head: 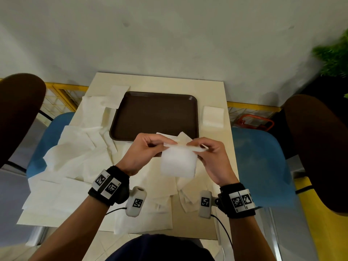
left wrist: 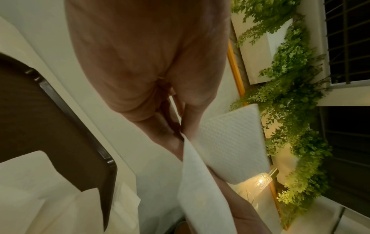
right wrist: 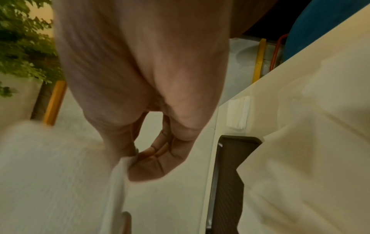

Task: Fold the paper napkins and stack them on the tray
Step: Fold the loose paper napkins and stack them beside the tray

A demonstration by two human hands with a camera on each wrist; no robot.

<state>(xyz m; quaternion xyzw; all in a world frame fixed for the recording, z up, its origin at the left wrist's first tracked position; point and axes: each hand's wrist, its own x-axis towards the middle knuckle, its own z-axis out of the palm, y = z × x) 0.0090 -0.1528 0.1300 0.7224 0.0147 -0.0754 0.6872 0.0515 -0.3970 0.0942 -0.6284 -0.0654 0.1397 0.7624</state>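
A white napkin (head: 178, 162) is held up in the air between both hands, above the near half of the table (head: 212, 95) and just in front of the tray (head: 154, 113). Its top edge is pinched at the left corner by the left hand (head: 143, 153) and at the right corner by the right hand (head: 212, 157); the rest of the sheet hangs down toward the person, and a folded flap is seen standing up behind the fingers.

In the head view, both forearms are stretched forward from the body, wrists roughly level, backs of the hands turned up and outward. The fingers of each hand are curled inward toward the other hand, with thumb and fingertips closed on the paper. In the left wrist view, the napkin (left wrist: 200, 182) is seen clamped between thumb and fingers (left wrist: 170, 137), a textured flap spreading to the right. In the right wrist view, the paper's edge (right wrist: 118, 174) is nipped between the thumb and bent fingers (right wrist: 152, 159); that picture is blurred.

The brown tray lies flat in the table's middle, nothing seen on it. Loose unfolded napkins (head: 79, 151) are heaped on the table's left side and near edge. A small folded stack (head: 213, 116) lies on the table just right of the tray.
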